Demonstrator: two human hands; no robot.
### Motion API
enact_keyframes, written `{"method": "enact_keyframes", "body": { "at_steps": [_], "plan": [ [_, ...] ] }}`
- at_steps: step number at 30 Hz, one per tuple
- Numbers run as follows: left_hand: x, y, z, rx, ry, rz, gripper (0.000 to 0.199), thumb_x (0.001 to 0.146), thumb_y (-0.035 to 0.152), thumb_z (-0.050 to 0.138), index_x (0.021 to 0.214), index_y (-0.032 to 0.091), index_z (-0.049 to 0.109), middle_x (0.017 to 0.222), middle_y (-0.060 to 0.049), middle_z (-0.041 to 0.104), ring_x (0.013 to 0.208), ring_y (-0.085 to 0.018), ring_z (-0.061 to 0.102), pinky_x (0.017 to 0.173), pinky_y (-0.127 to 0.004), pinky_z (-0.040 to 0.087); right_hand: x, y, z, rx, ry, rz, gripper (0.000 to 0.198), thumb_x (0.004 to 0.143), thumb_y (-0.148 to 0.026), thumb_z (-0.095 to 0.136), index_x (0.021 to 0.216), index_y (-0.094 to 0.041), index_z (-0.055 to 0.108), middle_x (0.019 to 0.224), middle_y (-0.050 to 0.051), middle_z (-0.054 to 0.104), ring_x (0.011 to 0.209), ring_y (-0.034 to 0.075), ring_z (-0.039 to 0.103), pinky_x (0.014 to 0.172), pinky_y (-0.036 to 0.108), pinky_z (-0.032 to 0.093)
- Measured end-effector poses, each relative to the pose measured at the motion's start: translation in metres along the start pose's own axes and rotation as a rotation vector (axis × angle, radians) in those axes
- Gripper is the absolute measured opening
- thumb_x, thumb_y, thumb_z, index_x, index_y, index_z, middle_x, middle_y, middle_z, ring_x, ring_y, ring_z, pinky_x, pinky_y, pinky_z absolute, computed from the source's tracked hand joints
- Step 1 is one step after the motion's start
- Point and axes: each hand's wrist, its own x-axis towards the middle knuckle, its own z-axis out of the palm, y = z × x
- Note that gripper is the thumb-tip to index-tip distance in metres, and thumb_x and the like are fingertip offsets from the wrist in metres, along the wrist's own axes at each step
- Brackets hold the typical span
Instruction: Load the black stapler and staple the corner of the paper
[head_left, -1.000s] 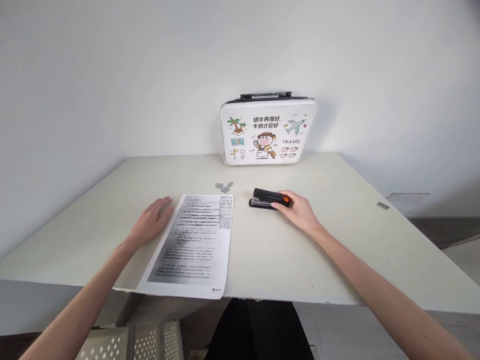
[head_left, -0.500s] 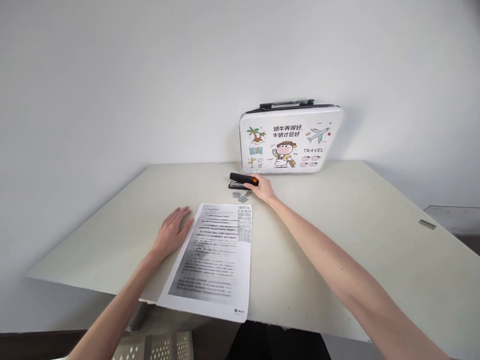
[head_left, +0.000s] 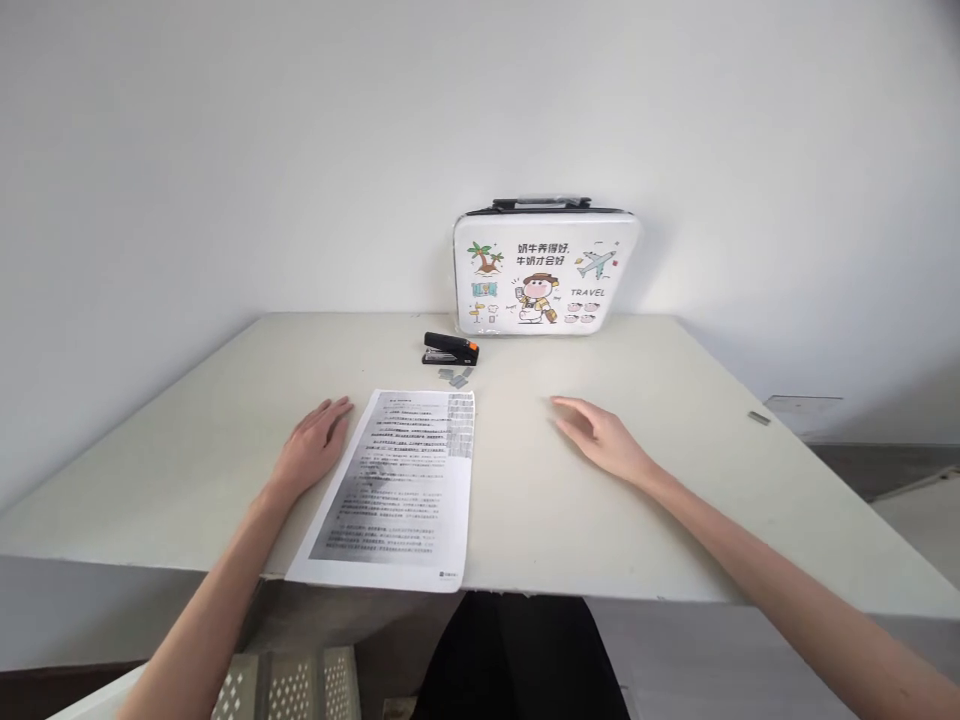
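Observation:
A printed sheet of paper (head_left: 397,480) lies on the pale table (head_left: 540,500), its lower edge at the table's front edge. Just left of the paper, my left hand (head_left: 311,445) rests flat with its fingers stretched out. My right hand (head_left: 604,440) is to the right of the paper, holding nothing, thumb and fingers apart. Beyond the paper stands a black stapler (head_left: 450,349) with an orange patch at its right end. Several grey strips of staples (head_left: 455,377) lie between the stapler and the paper.
A white case (head_left: 544,270) with cartoon prints and a black handle leans against the wall (head_left: 300,150) at the back. One small grey strip (head_left: 759,417) lies near the table's right edge. Below the front edge at left are perforated panels (head_left: 289,685).
My right hand has let go of the stapler and drawn back to the right, leaving it on the table. The view has shifted slightly; my left hand stays beside the paper.

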Motion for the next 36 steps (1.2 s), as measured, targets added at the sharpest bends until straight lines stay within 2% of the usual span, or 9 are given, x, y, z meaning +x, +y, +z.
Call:
{"method": "enact_keyframes", "body": {
  "at_steps": [5, 7, 10, 14, 22, 27, 32, 36],
  "plan": [
    [-0.006, 0.008, 0.0, 0.026, 0.021, 0.017, 0.058, 0.102, 0.044, 0.03, 0.143, 0.019, 0.062, 0.156, -0.008, 0.058, 0.152, -0.031, 0.044, 0.129, -0.051, 0.032, -0.086, -0.012, -0.023, -0.327, -0.017, 0.041, 0.052, 0.109, -0.052, 0.039, 0.157, -0.036, 0.051, 0.17, -0.003, 0.037, 0.16, 0.028, 0.03, 0.133, 0.055, 0.026],
    [-0.009, 0.01, 0.0, 0.031, 0.016, 0.024, 0.059, 0.102, 0.045, 0.029, 0.143, 0.019, 0.063, 0.157, -0.008, 0.057, 0.153, -0.032, 0.044, 0.129, -0.051, 0.032, -0.109, -0.017, -0.024, -0.386, -0.01, 0.087, 0.055, 0.109, -0.055, 0.039, 0.161, -0.038, 0.044, 0.173, -0.005, 0.03, 0.161, 0.027, 0.026, 0.134, 0.055, 0.023],
    [-0.01, 0.013, -0.001, 0.031, 0.015, 0.022, 0.058, 0.101, 0.044, 0.031, 0.143, 0.021, 0.063, 0.157, -0.007, 0.057, 0.153, -0.031, 0.044, 0.129, -0.051, 0.031, -0.127, -0.022, -0.024, -0.407, 0.024, 0.131, 0.056, 0.109, -0.056, 0.037, 0.162, -0.038, 0.044, 0.172, -0.005, 0.031, 0.161, 0.028, 0.027, 0.133, 0.055, 0.025],
    [-0.01, 0.014, -0.004, 0.021, 0.011, 0.01, 0.056, 0.1, 0.044, 0.035, 0.143, 0.023, 0.063, 0.156, -0.005, 0.058, 0.152, -0.031, 0.044, 0.129, -0.051, 0.032, -0.13, -0.025, -0.025, -0.395, 0.037, 0.156, 0.056, 0.109, -0.058, 0.035, 0.159, -0.036, 0.049, 0.171, -0.003, 0.034, 0.16, 0.028, 0.03, 0.133, 0.056, 0.026],
    [-0.01, 0.017, -0.007, 0.032, -0.007, 0.01, 0.058, 0.1, 0.043, 0.032, 0.143, 0.019, 0.062, 0.157, -0.008, 0.057, 0.153, -0.031, 0.043, 0.128, -0.05, 0.033, -0.129, -0.03, -0.03, -0.327, 0.05, 0.195, 0.055, 0.108, -0.057, 0.037, 0.154, -0.032, 0.056, 0.17, -0.002, 0.038, 0.16, 0.026, 0.031, 0.132, 0.053, 0.028],
    [-0.01, 0.015, -0.006, 0.029, 0.006, 0.012, 0.057, 0.099, 0.042, 0.033, 0.141, 0.02, 0.063, 0.156, -0.008, 0.059, 0.152, -0.03, 0.045, 0.129, -0.047, 0.033, -0.13, -0.028, -0.029, -0.284, 0.102, 0.169, 0.049, 0.107, -0.054, 0.042, 0.148, -0.034, 0.061, 0.167, -0.001, 0.043, 0.158, 0.027, 0.036, 0.13, 0.055, 0.031],
    [-0.01, 0.015, -0.005, 0.02, 0.005, 0.016, 0.058, 0.099, 0.043, 0.033, 0.141, 0.017, 0.064, 0.155, -0.01, 0.059, 0.152, -0.031, 0.045, 0.128, -0.049, 0.033, -0.131, -0.025, -0.029, -0.275, 0.104, 0.166, 0.048, 0.107, -0.053, 0.044, 0.146, -0.032, 0.063, 0.166, 0.0, 0.045, 0.157, 0.027, 0.037, 0.131, 0.054, 0.031],
    [-0.01, 0.015, -0.005, 0.015, 0.013, 0.0, 0.056, 0.099, 0.044, 0.034, 0.14, 0.021, 0.064, 0.155, -0.007, 0.059, 0.152, -0.03, 0.045, 0.129, -0.048, 0.032, -0.132, -0.023, -0.029, -0.255, 0.132, 0.154, 0.046, 0.106, -0.052, 0.045, 0.144, -0.034, 0.064, 0.165, 0.0, 0.047, 0.157, 0.028, 0.038, 0.13, 0.055, 0.033]
  ]
}}
